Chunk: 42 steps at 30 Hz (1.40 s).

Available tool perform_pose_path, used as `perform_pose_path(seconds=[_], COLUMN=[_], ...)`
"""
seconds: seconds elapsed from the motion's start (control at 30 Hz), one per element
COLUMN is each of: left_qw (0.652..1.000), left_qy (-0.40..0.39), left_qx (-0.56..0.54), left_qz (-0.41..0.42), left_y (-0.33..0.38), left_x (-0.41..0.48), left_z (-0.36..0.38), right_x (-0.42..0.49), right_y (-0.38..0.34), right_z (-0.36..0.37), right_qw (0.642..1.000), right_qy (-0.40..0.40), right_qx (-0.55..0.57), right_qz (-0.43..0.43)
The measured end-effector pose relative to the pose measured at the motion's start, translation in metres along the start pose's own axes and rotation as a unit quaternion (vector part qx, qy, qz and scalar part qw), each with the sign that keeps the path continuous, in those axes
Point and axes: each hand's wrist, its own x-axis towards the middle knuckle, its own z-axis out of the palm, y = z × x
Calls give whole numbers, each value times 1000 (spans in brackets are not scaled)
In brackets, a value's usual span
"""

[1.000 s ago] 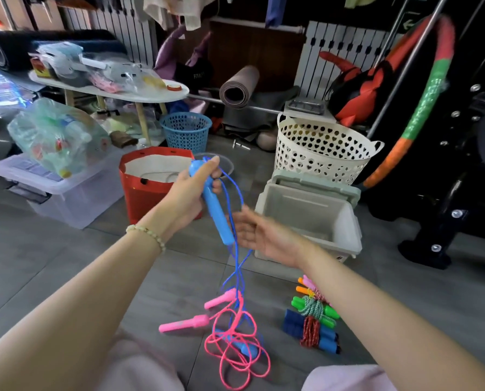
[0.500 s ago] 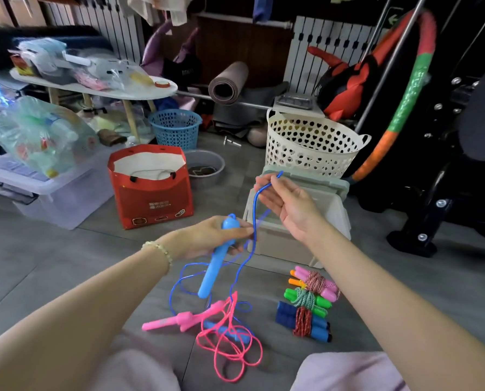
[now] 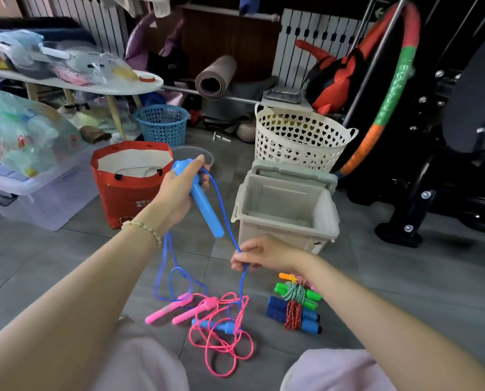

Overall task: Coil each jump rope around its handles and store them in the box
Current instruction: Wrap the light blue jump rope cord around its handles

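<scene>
My left hand (image 3: 176,190) grips a light blue jump rope handle (image 3: 204,207) held up over the floor. Its blue cord (image 3: 227,218) runs down to my right hand (image 3: 261,253), which pinches it lower down. The second blue handle (image 3: 215,326) lies on the floor under a loose pink rope (image 3: 224,342) with two pink handles (image 3: 179,309). To the right lie coiled ropes: dark blue handles with red cord (image 3: 293,317), green handles (image 3: 295,294) and an orange-handled one (image 3: 287,277). The open grey box (image 3: 286,213) stands just beyond my right hand.
A red paper bag (image 3: 128,187) stands left of the box, a cream heart-hole basket (image 3: 300,136) behind it, a blue basket (image 3: 162,122) further left. A clear bin (image 3: 38,190) is at far left. Black gym equipment (image 3: 433,179) is at right.
My left hand raised the blue handle from low to high. My right hand dropped from near the box's top to low in front of it, sliding along the blue cord.
</scene>
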Motion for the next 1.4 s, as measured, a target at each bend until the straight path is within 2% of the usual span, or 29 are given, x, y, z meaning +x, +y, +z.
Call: perform_pose_path(seconds=[0.03,0.1,0.17,0.27,0.33,0.5,0.63,0.7,0.83,0.87,0.93,1.0,1.03,1.07,1.13,1.2,1.27,1.33,1.4], left_qw=[1000,992,967,911,889,900,881,909,978,989,998,999,999,996,980,951,913,895,911], left_qy=[-9,-44,-115,-269,-315,-299,-305,-266,-148,-116,-59,-26,-22,-25,-57,-150,-252,-291,-270], left_qx=[13,88,176,243,271,266,339,309,142,88,13,9,36,79,169,225,258,280,275], left_qz=[-15,-75,-143,-196,-192,-173,-126,-87,-33,-20,11,23,13,-9,-83,-150,-192,-190,-148], left_y=[-4,-15,-27,-44,-48,-41,-43,-35,-12,-6,3,5,4,0,-9,-23,-35,-41,-39], left_x=[2,0,-8,-23,-29,-29,-33,-34,-21,-16,-7,-1,1,1,-4,-14,-27,-32,-32], left_z=[-4,-6,-1,16,28,36,34,38,39,37,26,11,3,-4,-12,-13,-7,2,12], right_x=[-1,-1,-5,-12,-15,-14,-14,-14,-6,-6,-6,-4,-2,-1,3,3,3,2,3], right_y=[4,0,-16,-38,-45,-48,-48,-47,-35,-30,-16,-1,0,-2,-15,-32,-45,-53,-57], right_z=[-3,-12,-23,-36,-40,-40,-38,-39,-27,-22,-13,-9,-9,-10,-16,-24,-29,-29,-28], right_qw=[999,989,962,925,905,895,896,907,946,957,986,998,998,995,966,930,911,902,898], right_qy=[27,104,176,218,232,241,235,214,58,28,-23,-38,-16,28,131,184,197,209,221], right_qx=[-14,84,175,246,285,306,303,296,298,277,158,27,17,52,175,259,292,301,307], right_qz=[-9,-56,-114,-190,-214,-218,-224,-210,-113,-79,-40,-37,-52,-76,-136,-185,-215,-227,-227])
